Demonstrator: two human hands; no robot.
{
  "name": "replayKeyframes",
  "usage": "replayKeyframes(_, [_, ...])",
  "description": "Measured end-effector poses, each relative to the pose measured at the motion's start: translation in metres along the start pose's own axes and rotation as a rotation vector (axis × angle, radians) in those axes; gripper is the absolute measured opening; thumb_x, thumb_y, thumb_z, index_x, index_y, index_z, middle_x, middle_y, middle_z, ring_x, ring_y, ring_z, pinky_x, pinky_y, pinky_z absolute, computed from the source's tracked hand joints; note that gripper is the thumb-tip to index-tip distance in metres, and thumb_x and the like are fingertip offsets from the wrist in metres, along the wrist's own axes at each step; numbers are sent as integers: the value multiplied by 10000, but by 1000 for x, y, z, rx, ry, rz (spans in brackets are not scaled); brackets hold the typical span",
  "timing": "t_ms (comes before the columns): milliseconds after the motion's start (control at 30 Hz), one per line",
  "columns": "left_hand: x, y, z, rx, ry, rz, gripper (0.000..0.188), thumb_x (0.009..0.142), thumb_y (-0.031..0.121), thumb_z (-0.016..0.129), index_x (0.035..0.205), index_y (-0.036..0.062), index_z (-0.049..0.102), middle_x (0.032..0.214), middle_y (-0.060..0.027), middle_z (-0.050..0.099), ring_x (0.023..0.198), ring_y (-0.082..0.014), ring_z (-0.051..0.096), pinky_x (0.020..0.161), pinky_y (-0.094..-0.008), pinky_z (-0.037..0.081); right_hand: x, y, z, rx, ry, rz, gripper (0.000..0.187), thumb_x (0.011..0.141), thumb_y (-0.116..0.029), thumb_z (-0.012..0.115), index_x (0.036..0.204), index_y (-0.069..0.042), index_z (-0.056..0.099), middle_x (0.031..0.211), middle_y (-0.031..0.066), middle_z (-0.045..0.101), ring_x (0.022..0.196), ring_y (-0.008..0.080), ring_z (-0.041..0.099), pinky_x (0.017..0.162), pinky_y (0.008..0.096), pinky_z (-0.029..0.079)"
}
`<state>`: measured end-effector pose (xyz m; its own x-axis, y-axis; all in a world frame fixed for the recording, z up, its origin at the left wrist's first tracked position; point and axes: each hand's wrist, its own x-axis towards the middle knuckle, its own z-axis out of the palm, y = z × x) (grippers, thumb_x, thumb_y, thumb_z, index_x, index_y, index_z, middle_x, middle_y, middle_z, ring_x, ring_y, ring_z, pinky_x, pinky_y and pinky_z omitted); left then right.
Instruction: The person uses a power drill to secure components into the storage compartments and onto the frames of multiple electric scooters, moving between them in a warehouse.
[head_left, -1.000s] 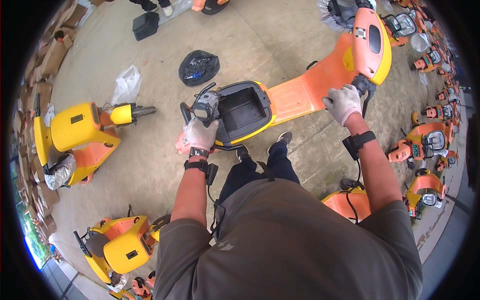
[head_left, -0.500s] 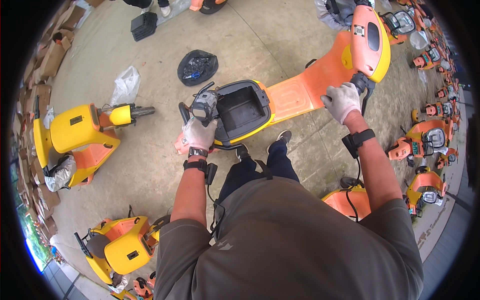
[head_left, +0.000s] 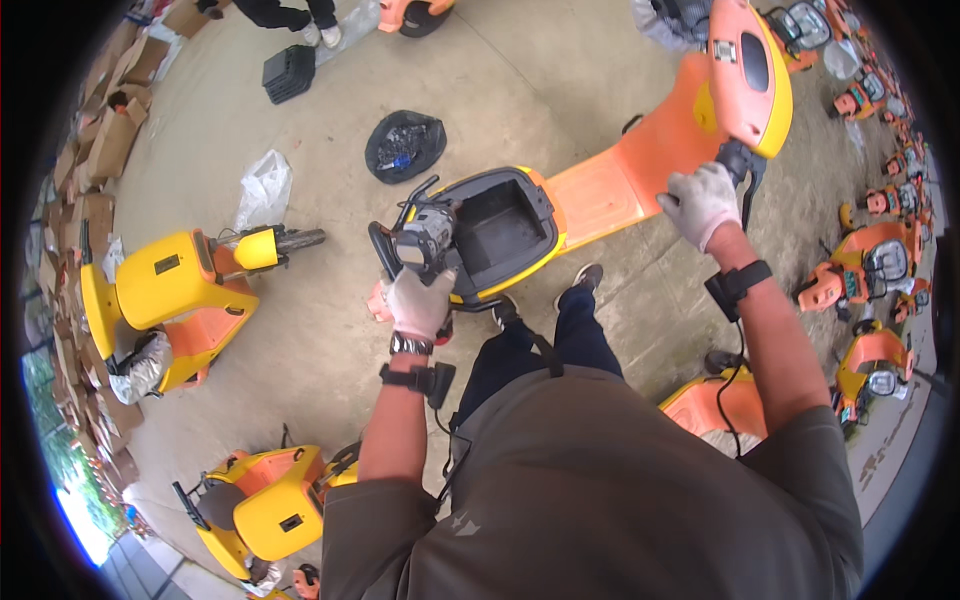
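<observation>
A yellow and orange scooter [head_left: 600, 195] stands across in front of me, its front at the right. At its rear, by the open black storage box [head_left: 505, 270], my gloved left hand [head_left: 419, 303] is closed on a grey and black power tool [head_left: 427, 235]. The tool is over the black rear rack [head_left: 380, 243]; its handle is mostly hidden by the hand. My gloved right hand [head_left: 703, 205] is closed round the scooter's handlebar grip [head_left: 735, 160], whose lower part the fingers hide.
A black bag of small parts [head_left: 405, 146] and a clear plastic sheet [head_left: 264, 190] lie beyond the scooter. More scooters [head_left: 180, 300] stand at left and right. Cartons [head_left: 115, 140] line the far left. A person's legs [head_left: 290, 12] and black crates [head_left: 289, 73] are at the top.
My left hand and the power tool have come slightly nearer to me relative to the storage box. My right hand stays at the handlebar. The whole view has shifted a little.
</observation>
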<state>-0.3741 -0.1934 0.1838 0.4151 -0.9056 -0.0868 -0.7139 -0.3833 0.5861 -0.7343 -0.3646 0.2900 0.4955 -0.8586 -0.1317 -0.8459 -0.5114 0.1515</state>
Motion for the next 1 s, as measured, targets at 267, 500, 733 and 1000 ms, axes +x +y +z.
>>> replayKeyframes(267, [-16,17,19,-20,-461,-74,493,688,405,706,905,-30,620,832,-241,642,849,-372,628,729,-423,497,11,1,-8,-14,51,-22,215,789,-307,563,687,-122,603,657,102,619,711,283,605,761,392,428])
replayKeyframes(500, [-17,2,11,229,-511,161,575,705,457,699,972,-37,575,761,-173,650,714,-325,648,642,-413,512,12,-1,-13,13,98,4,220,768,-307,604,673,-113,566,694,108,601,767,310,572,764,414,421])
replayKeyframes(733, [-54,-31,39,97,-601,129,598,636,498,719,971,15,610,885,-215,649,857,-355,630,752,-423,496,-2,-3,9,34,-39,66,242,779,-342,581,673,-131,634,685,103,632,763,267,592,843,409,363])
replayKeyframes(1000, [-65,-22,24,41,-759,14,491,694,409,690,1028,61,599,994,-174,649,984,-335,599,846,-401,468,3,-7,-4,-14,-38,22,262,801,-347,552,676,-127,621,678,85,644,726,240,613,822,367,362])
